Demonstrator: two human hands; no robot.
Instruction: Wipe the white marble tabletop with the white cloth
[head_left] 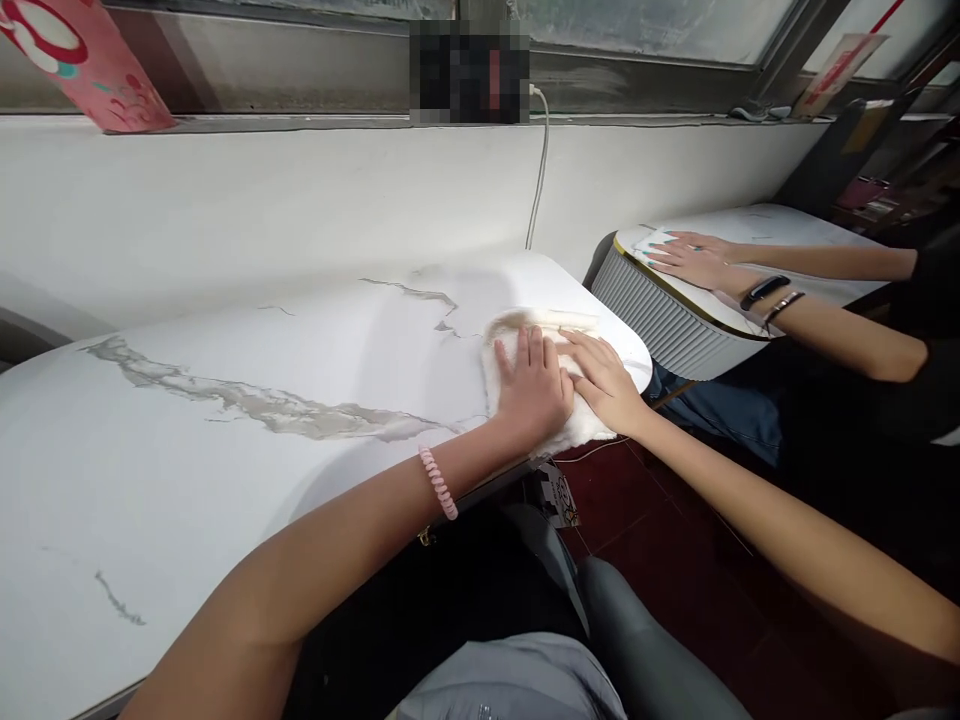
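A fluffy cream-white cloth [592,428] lies bunched on the right end of a white marble-patterned table [225,480], and part of it hangs past the near edge. My left hand [531,385] presses down on the middle of the cloth with its fingers spread. Just to its right, my right hand [604,378] rests flat on the same cloth, fingers stretched forward and slightly apart. The two hands almost touch. A pink coil band [437,483] circles my left wrist.
Beyond the table's right end, another person's hands [694,258] lie on a white cloth on a second marble-patterned table [795,222] with a ribbed side. A white wall [300,200] runs along the back. On the sill stand a pink patterned object [112,70] and a white cable [540,160] hanging down.
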